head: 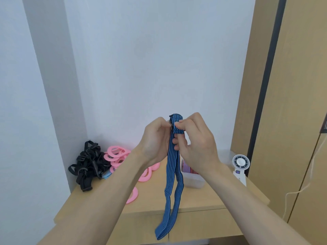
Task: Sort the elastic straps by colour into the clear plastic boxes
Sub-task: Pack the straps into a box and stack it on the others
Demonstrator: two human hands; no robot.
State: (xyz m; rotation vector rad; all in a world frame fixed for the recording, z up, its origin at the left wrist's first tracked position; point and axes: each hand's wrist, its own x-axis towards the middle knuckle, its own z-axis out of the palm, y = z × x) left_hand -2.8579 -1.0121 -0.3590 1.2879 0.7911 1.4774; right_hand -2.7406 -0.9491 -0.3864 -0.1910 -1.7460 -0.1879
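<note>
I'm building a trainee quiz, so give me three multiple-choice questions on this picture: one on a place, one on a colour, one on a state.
1. Where is the pile of black elastic straps? A) back left of the wooden table B) on the floor C) in a drawer
2. What colour is the raised striped elastic strap? A) red B) blue and black C) green
3. How is that strap held? A) hooked on a wall B) lying flat C) pinched by the left hand and right hand
Answers: A, it sits at the table's far left; B, blue with dark stripes; C, both hands grip its top.
</note>
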